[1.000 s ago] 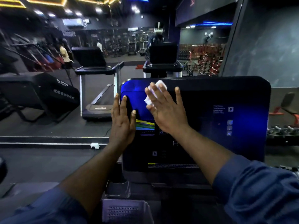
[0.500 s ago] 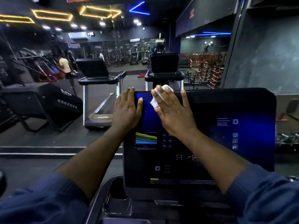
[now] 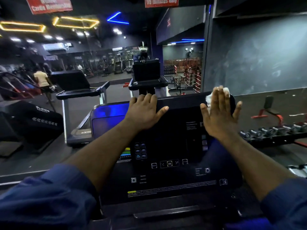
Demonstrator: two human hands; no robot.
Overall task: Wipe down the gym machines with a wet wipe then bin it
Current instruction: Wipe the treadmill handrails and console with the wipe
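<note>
Two hands are on the treadmill console [image 3: 166, 163], and they are well apart. My right hand [image 3: 219, 117] lies flat, with straight and slightly spread fingers, and presses the wet wipe [image 3: 209, 99] against the upper right corner of the panel. The wipe is white, soft and crumpled. Most of it is hidden under my fingers; it shows only beside my index finger and again near my fingertips. So its long axis runs across my fingers, rising a little toward the side away from my left hand. My left hand [image 3: 144, 112] holds the top edge, with the fingers bent over it and the thumb spread on the front face. The console is a wide, dark, glossy slab with rounded corners and small lit icons below my palms. Half a second ago my right hand pressed the wipe just beside my left hand; now it has slid far along the top edge.
</note>
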